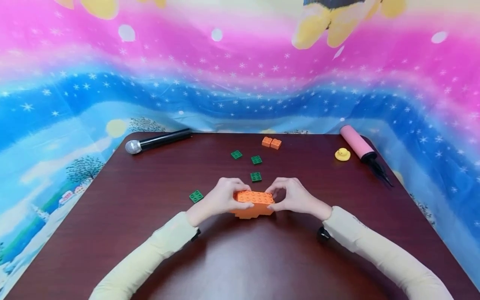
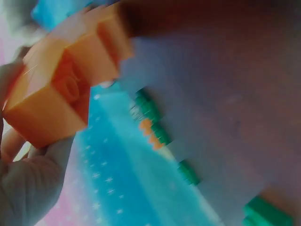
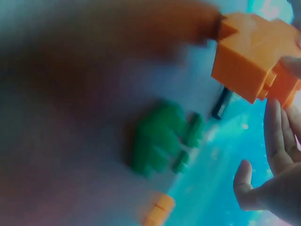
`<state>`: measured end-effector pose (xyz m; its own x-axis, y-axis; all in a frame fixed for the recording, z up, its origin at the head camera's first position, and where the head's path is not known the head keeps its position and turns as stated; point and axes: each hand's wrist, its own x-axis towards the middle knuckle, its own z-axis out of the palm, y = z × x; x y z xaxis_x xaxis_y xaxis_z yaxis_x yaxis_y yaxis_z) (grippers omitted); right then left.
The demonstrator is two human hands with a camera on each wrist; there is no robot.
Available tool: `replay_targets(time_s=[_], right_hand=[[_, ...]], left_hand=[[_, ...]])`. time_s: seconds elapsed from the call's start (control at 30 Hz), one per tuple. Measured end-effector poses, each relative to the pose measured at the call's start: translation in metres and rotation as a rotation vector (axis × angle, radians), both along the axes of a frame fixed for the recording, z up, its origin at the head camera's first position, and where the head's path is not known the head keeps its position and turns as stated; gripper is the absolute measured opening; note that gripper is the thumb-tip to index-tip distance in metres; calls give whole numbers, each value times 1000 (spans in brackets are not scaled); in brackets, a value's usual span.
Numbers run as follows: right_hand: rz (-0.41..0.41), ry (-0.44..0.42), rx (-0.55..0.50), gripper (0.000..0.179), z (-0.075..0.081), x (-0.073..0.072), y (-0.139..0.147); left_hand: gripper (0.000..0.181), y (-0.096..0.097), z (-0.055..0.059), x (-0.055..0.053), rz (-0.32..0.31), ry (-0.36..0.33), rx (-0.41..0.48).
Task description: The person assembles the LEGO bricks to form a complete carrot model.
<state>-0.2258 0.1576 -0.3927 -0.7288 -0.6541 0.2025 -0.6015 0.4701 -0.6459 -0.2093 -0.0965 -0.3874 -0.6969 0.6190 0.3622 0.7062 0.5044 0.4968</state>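
Observation:
Both hands hold one block of joined orange toy bricks, studs up, its underside stepped. My left hand grips its left end, thumb along the near side and fingers behind. At the right end, my right hand pinches it between thumb and fingers. The left wrist view shows a hollow underside on the orange block. In the right wrist view, fingertips press against the orange block. Just behind lies a green brick, and another green brick is beside the left forearm.
Farther back sit two more green bricks, one left and one right, and a pair of orange bricks. A microphone lies back left. A yellow rubber duck and a pink hand pump are back right, before a printed cloth.

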Motion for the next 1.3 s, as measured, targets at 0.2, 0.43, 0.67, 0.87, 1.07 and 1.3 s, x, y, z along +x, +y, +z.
replay_targets(time_s=[0.2,0.43,0.67,0.87,1.07,1.3], right_hand=[[9,20,6,26,7,0,-2],[-30,18,-31,29,6,-5,-2],[-82,35,-72,30,2,-11,-2],[-80,30,-95,31,3,-15,-3],[-75,30,-78,32,4,-16,-4],[-97,59,-73,27,5,-11,-6]], left_hand=[[31,-5,-9,0,9,17,70],[33,-6,-10,-10,15,-25,82],[33,-6,-13,-21,37,-35,76],[34,-7,-16,-25,54,-70,80],[33,-8,-16,-24,56,-95,88],[33,-7,-18,-22,54,-109,85]])
